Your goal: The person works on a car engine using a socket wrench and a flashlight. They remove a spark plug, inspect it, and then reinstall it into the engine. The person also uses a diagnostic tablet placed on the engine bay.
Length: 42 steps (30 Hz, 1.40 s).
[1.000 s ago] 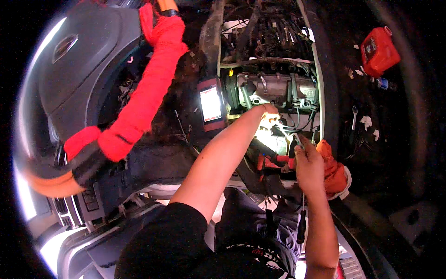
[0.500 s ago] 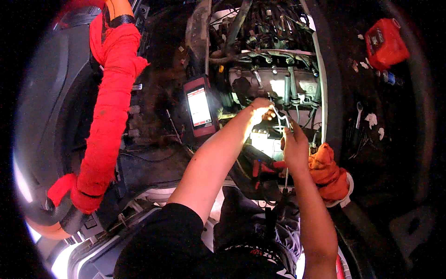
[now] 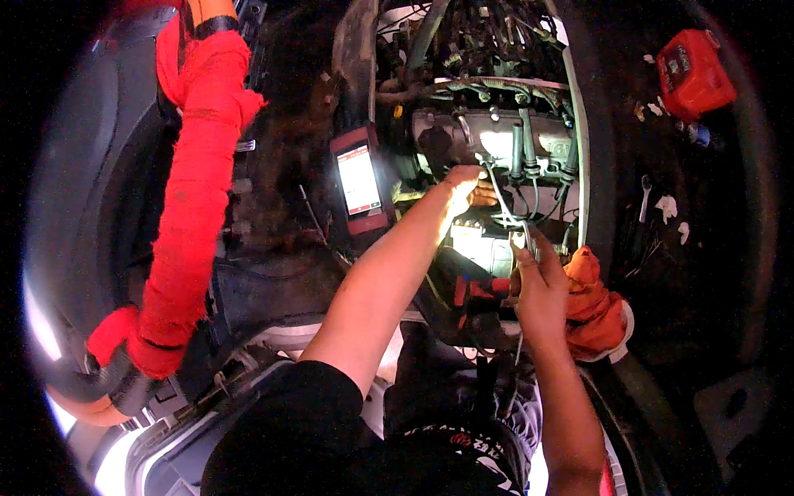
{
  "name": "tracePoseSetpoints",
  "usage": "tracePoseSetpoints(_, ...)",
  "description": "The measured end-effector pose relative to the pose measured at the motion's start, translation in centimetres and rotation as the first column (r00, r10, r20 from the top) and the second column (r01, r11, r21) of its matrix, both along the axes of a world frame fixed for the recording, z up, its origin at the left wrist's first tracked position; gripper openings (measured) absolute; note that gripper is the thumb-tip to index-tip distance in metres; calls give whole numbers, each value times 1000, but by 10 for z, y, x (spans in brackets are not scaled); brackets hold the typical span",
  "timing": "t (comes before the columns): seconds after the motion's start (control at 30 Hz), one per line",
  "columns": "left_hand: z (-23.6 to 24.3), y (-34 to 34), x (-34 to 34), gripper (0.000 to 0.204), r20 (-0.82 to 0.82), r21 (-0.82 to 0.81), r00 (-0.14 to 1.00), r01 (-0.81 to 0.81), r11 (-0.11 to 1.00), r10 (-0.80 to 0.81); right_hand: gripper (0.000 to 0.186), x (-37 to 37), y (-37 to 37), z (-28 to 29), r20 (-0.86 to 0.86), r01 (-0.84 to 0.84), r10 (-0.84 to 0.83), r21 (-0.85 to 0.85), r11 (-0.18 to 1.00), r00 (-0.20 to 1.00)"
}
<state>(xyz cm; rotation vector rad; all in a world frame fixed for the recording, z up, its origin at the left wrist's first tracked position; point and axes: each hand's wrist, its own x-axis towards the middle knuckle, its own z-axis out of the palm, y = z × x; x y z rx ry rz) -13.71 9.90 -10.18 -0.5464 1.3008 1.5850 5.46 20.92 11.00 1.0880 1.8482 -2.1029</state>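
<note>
Over the engine [image 3: 438, 145], my left hand [image 3: 471, 188] is bent at the upper end of a thin silver rod-shaped tool [image 3: 500, 192]. Its thumb and forefinger close at the rod, and its other fingers curl below, partly in shadow. My right hand [image 3: 539, 277] is wrapped round the tool's lower, nearer end. The rod slants from the engine cover toward my right palm, which hides part of it. Dark ignition-coil-like stems [image 3: 529, 147] stand upright just right of the rod's tip. The exact kind of tool cannot be made out.
A handheld device with a lit screen [image 3: 357, 182] rests left of the engine. An orange cloth [image 3: 594, 306] lies right of my right wrist. Farther right are a red jug [image 3: 696, 74] and a wrench [image 3: 645, 198]. A red-wrapped bar [image 3: 194, 198] rises at the left.
My right hand has moved slightly right and nearer me, with the tool's lower end. The rod shows more clearly. My left hand stays by its upper end, and the view has shifted a little.
</note>
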Motion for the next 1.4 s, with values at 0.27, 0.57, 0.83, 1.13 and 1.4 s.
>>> tracePoseSetpoints(0.27, -12, -2, 1, 41, 64, 24, 993, -99, 995, 97, 45, 17, -7, 16, 10, 13, -13, -4, 1000, 1000)
tracePoseSetpoints(0.57, -32, 3, -1, 41, 21, 149, 998, -68, 986, 66, 40, 21, -19, 17, 154, 243, -224, -111, 964, 962)
tracePoseSetpoints(0.83, -68, -22, -3, 15, -104, 466, 993, -6, 885, 61, 14, 14, -18, 15, 22, 275, -277, -214, 937, 961)
tracePoseSetpoints(1.13, -38, -33, 11, 23, -227, 294, 970, 155, 943, -89, 46, 32, -33, 29, 199, 277, -256, -88, 957, 946)
tracePoseSetpoints(1.4, -6, -32, 22, 23, -229, 105, 969, 124, 987, -97, 46, 37, -41, 22, 81, 223, -220, -42, 974, 972)
